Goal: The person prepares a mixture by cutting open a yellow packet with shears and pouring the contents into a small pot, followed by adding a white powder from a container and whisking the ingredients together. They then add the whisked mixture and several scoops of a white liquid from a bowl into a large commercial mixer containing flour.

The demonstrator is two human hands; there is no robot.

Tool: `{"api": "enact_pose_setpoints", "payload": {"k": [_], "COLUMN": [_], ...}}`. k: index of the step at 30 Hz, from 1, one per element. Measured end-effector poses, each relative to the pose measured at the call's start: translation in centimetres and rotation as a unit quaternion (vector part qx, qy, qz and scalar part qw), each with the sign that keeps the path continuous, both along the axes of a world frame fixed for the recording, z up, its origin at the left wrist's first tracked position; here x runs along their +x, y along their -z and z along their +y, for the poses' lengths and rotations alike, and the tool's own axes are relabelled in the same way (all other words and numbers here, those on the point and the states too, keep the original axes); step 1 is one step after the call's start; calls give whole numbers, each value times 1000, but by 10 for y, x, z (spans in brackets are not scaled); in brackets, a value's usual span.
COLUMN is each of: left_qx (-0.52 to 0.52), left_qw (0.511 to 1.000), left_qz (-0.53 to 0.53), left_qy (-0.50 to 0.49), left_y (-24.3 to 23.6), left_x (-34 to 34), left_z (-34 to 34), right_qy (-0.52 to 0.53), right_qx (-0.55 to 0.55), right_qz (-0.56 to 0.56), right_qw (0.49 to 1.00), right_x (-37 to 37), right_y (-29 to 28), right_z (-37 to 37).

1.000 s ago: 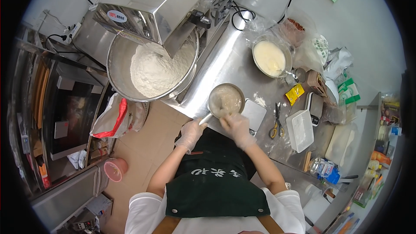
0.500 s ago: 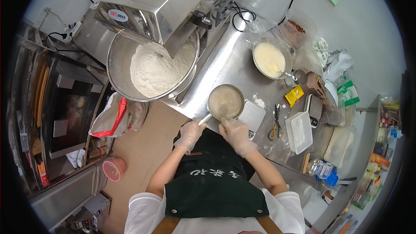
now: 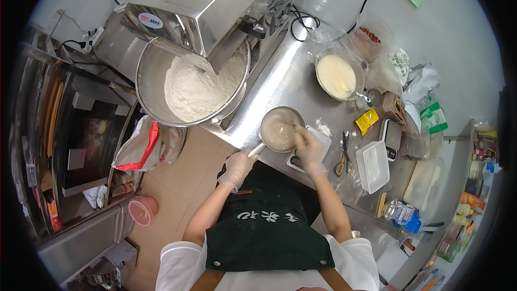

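Note:
My gloved left hand (image 3: 238, 170) is closed on the handle of a small steel pot (image 3: 273, 139) holding cloudy, pale beige liquid. My gloved right hand (image 3: 306, 148) is at the pot's right side, blurred, its fingers curled round something too smeared to make out. Beside the pot, under that hand, lies a white scale (image 3: 323, 140). Up and to the right stands a bowl (image 3: 336, 78) of creamy liquid with a utensil in it. A large steel mixer bowl (image 3: 156, 97), heaped with flour, sits at the upper left beneath the mixer head (image 3: 199, 0).
On the steel worktop (image 3: 269, 86) to the right are a yellow packet (image 3: 367, 120), scissors (image 3: 343, 156), a white container (image 3: 371, 167), a dark scale (image 3: 390, 140) and plastic bags (image 3: 396, 64). A sack (image 3: 137, 148) and pink bucket (image 3: 142, 210) stand left, near dark racks (image 3: 86, 134).
My right hand has moved rightward and slightly upward along the pot's rim and is blurred. My left hand still grips the handle; the pot has barely shifted.

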State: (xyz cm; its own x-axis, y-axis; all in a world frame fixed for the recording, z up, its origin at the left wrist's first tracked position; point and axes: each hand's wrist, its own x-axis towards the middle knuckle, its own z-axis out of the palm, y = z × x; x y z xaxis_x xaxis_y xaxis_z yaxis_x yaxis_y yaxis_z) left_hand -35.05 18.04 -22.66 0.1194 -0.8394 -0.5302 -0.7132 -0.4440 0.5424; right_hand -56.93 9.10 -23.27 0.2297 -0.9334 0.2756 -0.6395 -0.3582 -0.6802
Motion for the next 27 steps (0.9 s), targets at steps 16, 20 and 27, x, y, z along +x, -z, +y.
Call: {"api": "enact_pose_setpoints", "payload": {"k": [16,20,27], "left_qx": [2,3,3], "left_qw": [1000,1000,1000], "left_qz": [16,9,19], "left_qy": [-10,-5,-14], "left_y": [-2,-6,-14], "left_x": [-2,-2,0], "left_z": [2,0,-2], "right_qy": [175,203,116], "right_qx": [381,339,98], "right_qz": [-301,-319,-148], "right_qw": [857,861,977], "right_x": [-10,-12,-9], "right_y": [-9,-9,-27], "right_z": [26,26,20]}}
